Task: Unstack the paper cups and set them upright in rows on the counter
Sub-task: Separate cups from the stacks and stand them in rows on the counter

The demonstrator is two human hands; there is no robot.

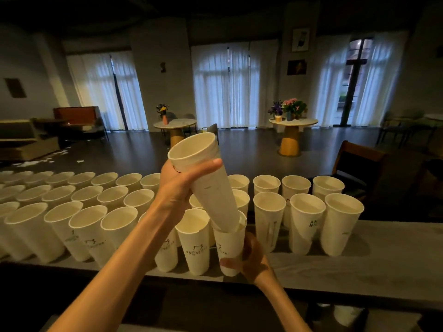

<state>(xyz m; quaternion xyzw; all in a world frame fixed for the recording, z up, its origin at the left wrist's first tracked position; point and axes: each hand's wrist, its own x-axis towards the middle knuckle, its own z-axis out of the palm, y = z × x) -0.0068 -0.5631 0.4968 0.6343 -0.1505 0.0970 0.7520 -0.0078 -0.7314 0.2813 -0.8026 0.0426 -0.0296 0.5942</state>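
Paper cup stack (211, 185), tilted, its open mouth up and away, gripped near the rim by the left hand (178, 185), fingers (206, 165) curled round it. Its lower end sits inside a single cup (229, 248) standing on the bench (359, 267); the right hand (251, 258) clasps that cup low down. Rows of upright cups (79, 212) stand on both sides of the fingers.

One head-worn camera looks forward and slightly down across the desk (359, 267). It sits close above both forearms, facing the curtained windows (225, 87) far across the room.
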